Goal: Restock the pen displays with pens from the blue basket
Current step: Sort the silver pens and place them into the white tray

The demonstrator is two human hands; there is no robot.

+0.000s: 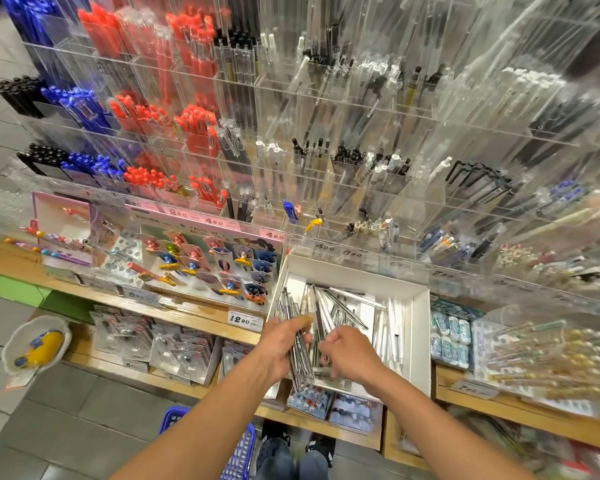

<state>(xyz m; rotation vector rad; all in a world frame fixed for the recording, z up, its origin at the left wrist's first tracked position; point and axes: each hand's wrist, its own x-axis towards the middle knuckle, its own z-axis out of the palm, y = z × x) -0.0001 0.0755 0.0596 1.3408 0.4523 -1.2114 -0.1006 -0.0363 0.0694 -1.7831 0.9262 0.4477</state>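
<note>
Pens, clear bundle, being gripped in left hand, fingers curled round it, over white box on shelf. Right hand is reaching into box w/ fingers curled; can't tell what it's holding. Blue basket is sitting on floor below, by feet.

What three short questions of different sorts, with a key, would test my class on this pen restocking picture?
1. True or false: the left hand grips a bundle of clear-barrelled pens.
2. Where is the blue plastic basket? A) on the floor by the person's feet B) on the wooden shelf C) inside the white cardboard box
3. Fill in: the right hand reaches into the white cardboard box with curled ____.

Key: 1 true; 2 A; 3 fingers. Whether the right hand actually holds a pen cannot be told.
</note>
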